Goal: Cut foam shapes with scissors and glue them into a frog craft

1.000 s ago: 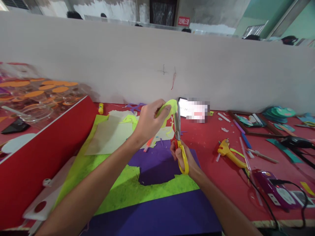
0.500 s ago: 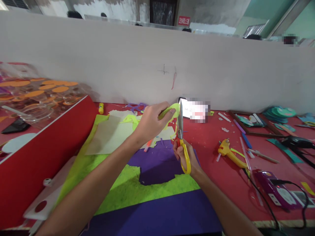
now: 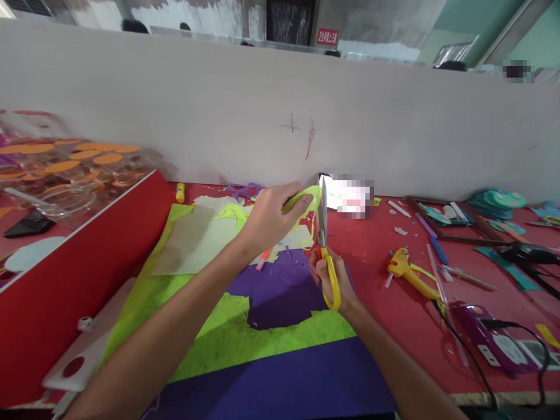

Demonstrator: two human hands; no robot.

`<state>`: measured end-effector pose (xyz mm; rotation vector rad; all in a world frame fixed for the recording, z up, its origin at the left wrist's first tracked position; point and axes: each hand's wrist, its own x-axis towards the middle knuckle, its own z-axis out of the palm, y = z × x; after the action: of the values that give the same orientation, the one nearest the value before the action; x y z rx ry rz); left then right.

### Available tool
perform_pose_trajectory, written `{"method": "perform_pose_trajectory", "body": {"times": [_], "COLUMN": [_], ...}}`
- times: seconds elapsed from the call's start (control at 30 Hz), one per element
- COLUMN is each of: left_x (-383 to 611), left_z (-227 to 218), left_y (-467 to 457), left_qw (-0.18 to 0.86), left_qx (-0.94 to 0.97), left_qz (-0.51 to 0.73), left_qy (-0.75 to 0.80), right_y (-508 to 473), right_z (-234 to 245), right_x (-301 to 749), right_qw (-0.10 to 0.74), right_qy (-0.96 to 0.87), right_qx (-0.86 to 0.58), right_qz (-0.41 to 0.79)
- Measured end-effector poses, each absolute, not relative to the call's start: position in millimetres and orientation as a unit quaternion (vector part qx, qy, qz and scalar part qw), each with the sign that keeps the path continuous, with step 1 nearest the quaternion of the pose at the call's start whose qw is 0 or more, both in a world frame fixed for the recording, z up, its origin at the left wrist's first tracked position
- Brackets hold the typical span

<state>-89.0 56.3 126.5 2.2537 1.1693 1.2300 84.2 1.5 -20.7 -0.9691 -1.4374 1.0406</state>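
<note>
Scissors [image 3: 322, 230] edged right, frame centre; right hand [image 3: 331, 279] wrapped on handles, left hand [image 3: 266, 219] pinching lime cutout [image 3: 310, 195]; mid-trim, next snip needs piece rotated.

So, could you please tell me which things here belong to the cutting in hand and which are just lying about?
In use:
- left hand, pinching the lime-green cut-out
- right hand, gripping the yellow-handled scissors

Lying about:
- yellow glue gun
- purple corded tool
- glue stick
- teal paper shapes
</note>
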Motion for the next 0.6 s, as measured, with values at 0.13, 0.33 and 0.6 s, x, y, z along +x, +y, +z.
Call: {"method": "perform_pose_trajectory", "body": {"times": [0.13,0.33,0.6], "left_x": [-89.0,-90.0,-91.7], "left_z": [127.0,127.5,127.3], "left_y": [56.5,57.1,58.9], "left_qw": [0.159,0.162,0.192], "left_qx": [0.794,0.794,0.777], "left_qz": [0.427,0.422,0.439], "left_qy": [0.403,0.407,0.408], "right_y": [1.0,0.6,0.6], "right_z": [-21.9,-19.8,-18.2], "right_x": [84.2,85.2,84.4], "right_qw": [0.537,0.536,0.532], "right_qy": [-0.590,-0.591,-0.599], "right_qx": [-0.411,-0.409,-0.410], "right_qz": [0.441,0.442,0.436]}}
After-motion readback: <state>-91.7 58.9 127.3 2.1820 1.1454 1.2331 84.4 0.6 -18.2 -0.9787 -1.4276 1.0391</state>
